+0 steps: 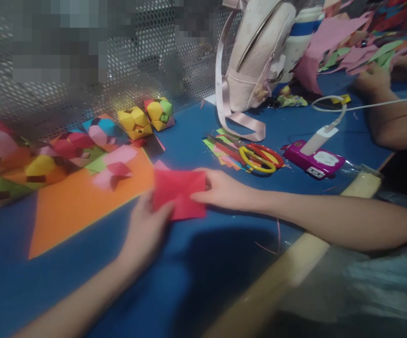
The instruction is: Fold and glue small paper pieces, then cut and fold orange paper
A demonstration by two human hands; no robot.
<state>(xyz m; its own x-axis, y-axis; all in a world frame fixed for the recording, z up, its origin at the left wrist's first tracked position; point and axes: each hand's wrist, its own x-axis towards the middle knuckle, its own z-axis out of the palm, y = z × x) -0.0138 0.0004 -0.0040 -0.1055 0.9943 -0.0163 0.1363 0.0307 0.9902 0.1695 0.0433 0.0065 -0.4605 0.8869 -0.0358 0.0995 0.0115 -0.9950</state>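
A red square of paper [182,188] is held up over the blue table, near the middle of the view. My left hand [147,218] grips its lower left side, with the thumb on the front. At its right edge my right hand [215,188] pinches the paper between thumb and fingers. Behind and to the left lies a large orange sheet [83,202] with pink paper pieces [117,169] on it. Folded yellow [134,123] and multicoloured [159,113] paper shapes stand at the back.
Scissors with red and yellow handles [259,158] lie on paper scraps. A purple power adapter [314,159] with a white cable, a pale backpack [256,56] and a bottle [300,42] are beyond. Another person's hand [372,82] is at right. A metal mesh [192,70] borders the back.
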